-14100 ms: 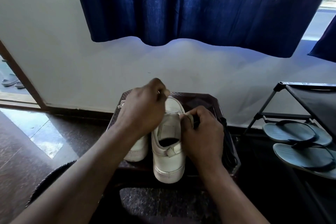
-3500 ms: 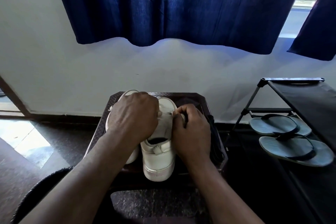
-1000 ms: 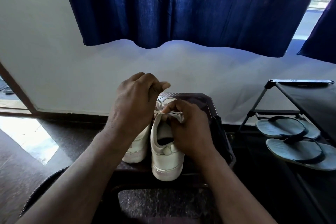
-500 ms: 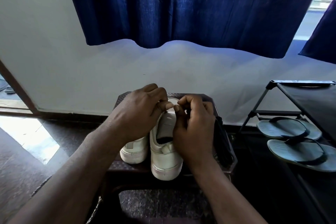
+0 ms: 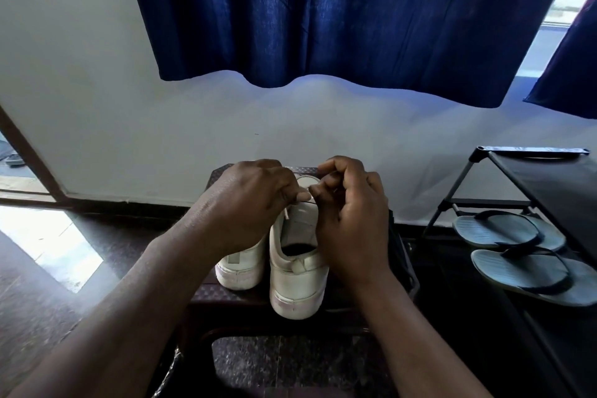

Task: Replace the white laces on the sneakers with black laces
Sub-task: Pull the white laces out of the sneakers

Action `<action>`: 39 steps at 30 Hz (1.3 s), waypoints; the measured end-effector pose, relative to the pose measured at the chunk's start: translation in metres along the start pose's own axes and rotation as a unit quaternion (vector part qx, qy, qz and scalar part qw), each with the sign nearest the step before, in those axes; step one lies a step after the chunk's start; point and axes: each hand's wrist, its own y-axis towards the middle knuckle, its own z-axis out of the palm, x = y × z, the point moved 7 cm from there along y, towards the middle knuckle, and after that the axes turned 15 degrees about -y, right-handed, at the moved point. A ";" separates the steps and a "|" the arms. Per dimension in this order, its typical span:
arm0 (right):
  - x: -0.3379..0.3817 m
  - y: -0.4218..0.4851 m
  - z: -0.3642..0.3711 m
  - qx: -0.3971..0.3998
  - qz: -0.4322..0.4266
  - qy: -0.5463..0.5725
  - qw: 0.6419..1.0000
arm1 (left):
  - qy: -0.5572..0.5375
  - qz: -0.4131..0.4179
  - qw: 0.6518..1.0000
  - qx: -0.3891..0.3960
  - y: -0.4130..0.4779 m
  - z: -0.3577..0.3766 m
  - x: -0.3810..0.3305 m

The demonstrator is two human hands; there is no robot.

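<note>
Two white sneakers stand heels toward me on a dark stool (image 5: 210,296). The right sneaker (image 5: 297,281) is the one under my hands; the left sneaker (image 5: 239,268) sits beside it, mostly covered by my left arm. My left hand (image 5: 245,203) pinches a white lace (image 5: 287,212) near the shoe's left eyelets. My right hand (image 5: 352,220) is curled over the right side of the tongue, fingertips meeting the left hand's; what it pinches is hidden. Black laces (image 5: 400,255) hang over the stool's right edge.
A black shoe rack (image 5: 536,178) stands at the right with two grey flip-flops (image 5: 517,249) on its lower shelf. A white wall and a dark blue curtain (image 5: 339,16) lie straight ahead. A doorway opens at far left over dark tiled floor (image 5: 38,300).
Both hands have come down from a raised pull onto the right sneaker's upper eyelets, and their fingertips now meet over the tongue. The sneakers have stayed in place.
</note>
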 end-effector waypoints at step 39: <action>0.010 0.008 0.007 0.069 0.013 -0.040 0.997 | -0.215 -0.160 0.934 -0.234 -0.018 -0.047 0.009</action>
